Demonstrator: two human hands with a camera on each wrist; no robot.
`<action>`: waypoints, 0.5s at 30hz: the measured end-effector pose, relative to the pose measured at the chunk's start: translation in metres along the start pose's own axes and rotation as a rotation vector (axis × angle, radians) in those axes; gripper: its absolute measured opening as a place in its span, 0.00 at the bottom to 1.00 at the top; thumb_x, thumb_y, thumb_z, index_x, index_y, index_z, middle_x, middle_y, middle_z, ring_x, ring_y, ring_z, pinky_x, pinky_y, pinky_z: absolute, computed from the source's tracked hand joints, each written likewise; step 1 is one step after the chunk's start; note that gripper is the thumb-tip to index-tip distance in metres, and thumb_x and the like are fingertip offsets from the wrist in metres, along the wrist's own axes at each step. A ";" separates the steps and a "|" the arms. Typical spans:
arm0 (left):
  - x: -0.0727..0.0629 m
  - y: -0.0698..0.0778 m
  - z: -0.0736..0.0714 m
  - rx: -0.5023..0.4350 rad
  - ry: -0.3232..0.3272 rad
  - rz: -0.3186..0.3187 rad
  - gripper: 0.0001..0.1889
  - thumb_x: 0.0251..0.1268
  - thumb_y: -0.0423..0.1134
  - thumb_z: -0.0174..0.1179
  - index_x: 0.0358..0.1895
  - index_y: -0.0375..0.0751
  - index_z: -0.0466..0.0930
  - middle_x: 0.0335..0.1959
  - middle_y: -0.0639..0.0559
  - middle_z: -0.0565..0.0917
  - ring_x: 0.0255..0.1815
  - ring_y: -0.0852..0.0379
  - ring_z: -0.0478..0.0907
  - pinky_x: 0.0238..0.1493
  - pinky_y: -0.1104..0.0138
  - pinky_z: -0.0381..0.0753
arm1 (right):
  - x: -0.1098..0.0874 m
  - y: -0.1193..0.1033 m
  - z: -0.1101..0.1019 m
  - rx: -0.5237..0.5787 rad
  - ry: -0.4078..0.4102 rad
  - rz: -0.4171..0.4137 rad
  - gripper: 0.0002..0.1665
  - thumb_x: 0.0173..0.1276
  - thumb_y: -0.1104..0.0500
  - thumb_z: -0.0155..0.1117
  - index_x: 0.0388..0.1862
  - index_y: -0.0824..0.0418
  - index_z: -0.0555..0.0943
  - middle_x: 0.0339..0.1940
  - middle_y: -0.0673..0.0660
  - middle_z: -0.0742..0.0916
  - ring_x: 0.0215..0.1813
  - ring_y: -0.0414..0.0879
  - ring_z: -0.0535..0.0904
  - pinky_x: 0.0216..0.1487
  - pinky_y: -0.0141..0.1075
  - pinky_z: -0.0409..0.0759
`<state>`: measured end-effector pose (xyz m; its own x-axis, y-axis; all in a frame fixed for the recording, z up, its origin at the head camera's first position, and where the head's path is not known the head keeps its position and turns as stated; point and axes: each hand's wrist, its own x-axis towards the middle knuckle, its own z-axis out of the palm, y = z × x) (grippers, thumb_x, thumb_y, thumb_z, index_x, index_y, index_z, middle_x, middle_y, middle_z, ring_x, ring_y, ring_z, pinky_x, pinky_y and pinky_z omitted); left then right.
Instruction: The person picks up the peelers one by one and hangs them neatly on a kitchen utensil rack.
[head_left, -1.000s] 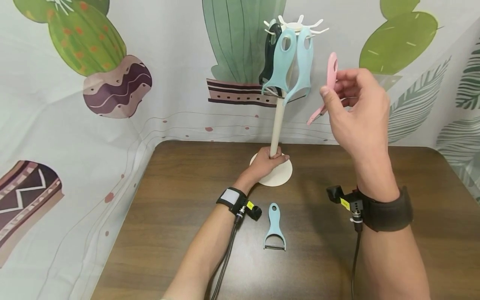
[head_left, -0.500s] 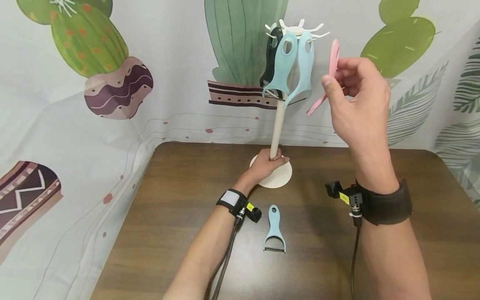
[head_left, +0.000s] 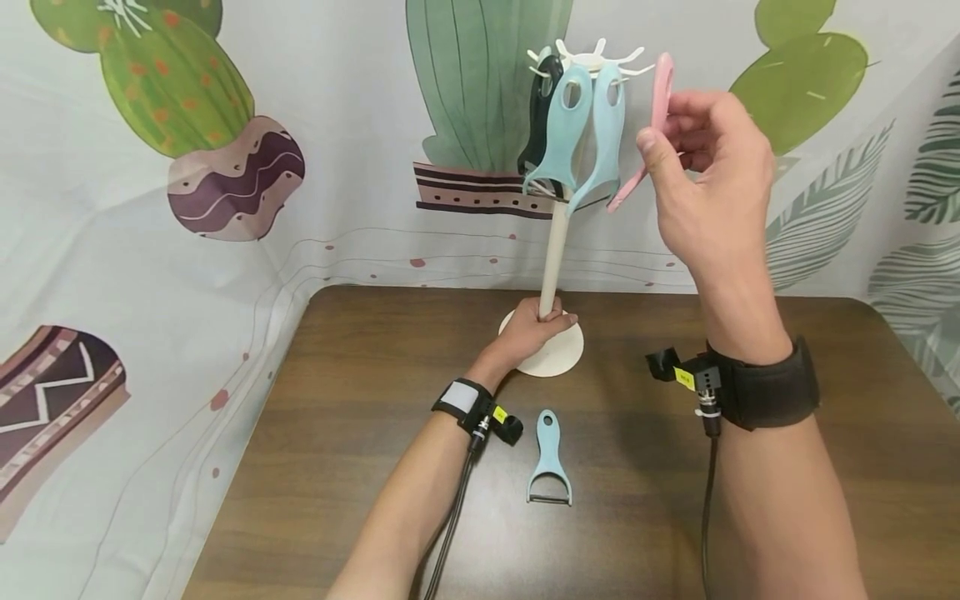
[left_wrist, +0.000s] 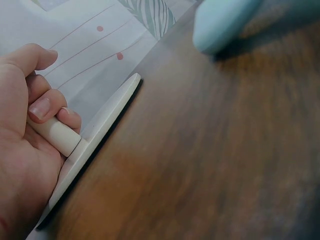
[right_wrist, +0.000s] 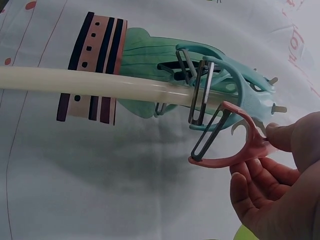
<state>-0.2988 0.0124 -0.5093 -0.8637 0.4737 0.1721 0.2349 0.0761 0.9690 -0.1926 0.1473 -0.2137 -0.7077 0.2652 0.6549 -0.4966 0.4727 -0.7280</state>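
My left hand point(head_left: 528, 332) grips the foot of a cream stand's pole point(head_left: 553, 250), just over its round base point(head_left: 553, 357); in the left wrist view the fingers curl round the pole point(left_wrist: 60, 136). Up beside the stand's top, my right hand point(head_left: 712, 167) pinches a pink peeler point(head_left: 662, 92) by its handle between thumb and fingers. Its handle points up and its blade end angles down to the left. The right wrist view shows the pink peeler point(right_wrist: 220, 162) overlapping the light blue peelers point(right_wrist: 240, 82). Light blue peelers point(head_left: 567, 125) and a black peeler point(head_left: 542, 117) hang from the white hooks point(head_left: 596, 58).
Another light blue peeler point(head_left: 549, 458) lies on the brown wooden table point(head_left: 337, 433), in front of the base, blade end toward me. A cactus-print cloth point(head_left: 360, 150) hangs behind the table. Cables point(head_left: 459, 500) run from both wrist cameras.
My right hand has risen with the pink peeler and shifted slightly left, bringing the handle's top to about hook height. My left hand stays on the pole.
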 end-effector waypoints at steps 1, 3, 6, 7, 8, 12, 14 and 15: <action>0.000 0.000 0.000 0.001 -0.001 0.003 0.22 0.63 0.45 0.64 0.18 0.44 0.62 0.14 0.58 0.59 0.20 0.59 0.58 0.24 0.68 0.58 | 0.001 0.001 0.000 0.006 0.000 0.002 0.14 0.65 0.62 0.65 0.49 0.64 0.80 0.34 0.44 0.80 0.37 0.40 0.77 0.41 0.28 0.71; 0.000 -0.001 0.000 -0.007 -0.008 0.014 0.22 0.63 0.45 0.64 0.18 0.45 0.62 0.14 0.58 0.59 0.20 0.60 0.58 0.24 0.68 0.58 | 0.002 0.002 0.000 0.021 0.000 0.000 0.14 0.65 0.62 0.65 0.49 0.64 0.80 0.34 0.44 0.81 0.38 0.40 0.77 0.41 0.28 0.71; 0.000 -0.002 0.000 -0.011 -0.014 0.036 0.22 0.63 0.45 0.64 0.18 0.45 0.61 0.15 0.57 0.59 0.20 0.60 0.58 0.23 0.68 0.59 | 0.004 0.003 0.000 0.033 -0.004 -0.009 0.14 0.65 0.62 0.66 0.49 0.64 0.81 0.34 0.44 0.81 0.38 0.40 0.77 0.41 0.28 0.71; 0.000 -0.002 0.001 -0.012 -0.015 0.041 0.22 0.64 0.44 0.63 0.18 0.45 0.61 0.15 0.57 0.59 0.20 0.60 0.58 0.24 0.68 0.59 | 0.005 0.003 0.000 0.034 -0.009 -0.015 0.14 0.65 0.62 0.65 0.49 0.64 0.81 0.34 0.44 0.81 0.38 0.40 0.77 0.41 0.28 0.71; 0.000 -0.002 0.000 -0.014 -0.016 0.045 0.22 0.64 0.44 0.63 0.18 0.44 0.61 0.15 0.57 0.59 0.20 0.60 0.58 0.24 0.68 0.59 | 0.006 0.004 0.000 0.035 -0.014 -0.023 0.15 0.65 0.62 0.65 0.50 0.64 0.81 0.34 0.44 0.81 0.38 0.40 0.77 0.41 0.28 0.71; 0.000 -0.002 0.000 -0.014 -0.017 0.048 0.22 0.64 0.43 0.63 0.18 0.44 0.61 0.15 0.57 0.59 0.20 0.59 0.58 0.24 0.68 0.59 | 0.008 0.005 0.001 0.039 -0.031 -0.043 0.15 0.65 0.62 0.65 0.50 0.65 0.80 0.34 0.43 0.81 0.38 0.40 0.77 0.42 0.28 0.72; 0.000 -0.001 0.000 -0.011 -0.017 0.041 0.22 0.64 0.44 0.63 0.18 0.45 0.61 0.15 0.57 0.59 0.20 0.60 0.58 0.24 0.68 0.59 | 0.008 0.005 0.001 0.041 -0.036 -0.047 0.15 0.65 0.63 0.65 0.50 0.65 0.80 0.34 0.44 0.81 0.39 0.40 0.77 0.42 0.28 0.72; 0.000 0.000 0.000 -0.011 -0.018 0.036 0.22 0.64 0.44 0.63 0.18 0.45 0.61 0.15 0.58 0.59 0.20 0.60 0.58 0.24 0.68 0.59 | 0.009 0.006 0.002 0.040 -0.039 -0.047 0.15 0.65 0.63 0.65 0.50 0.65 0.80 0.34 0.44 0.81 0.39 0.40 0.77 0.42 0.28 0.72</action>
<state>-0.2988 0.0121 -0.5097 -0.8464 0.4918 0.2042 0.2611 0.0491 0.9641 -0.2023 0.1510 -0.2124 -0.7018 0.2097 0.6808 -0.5490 0.4498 -0.7045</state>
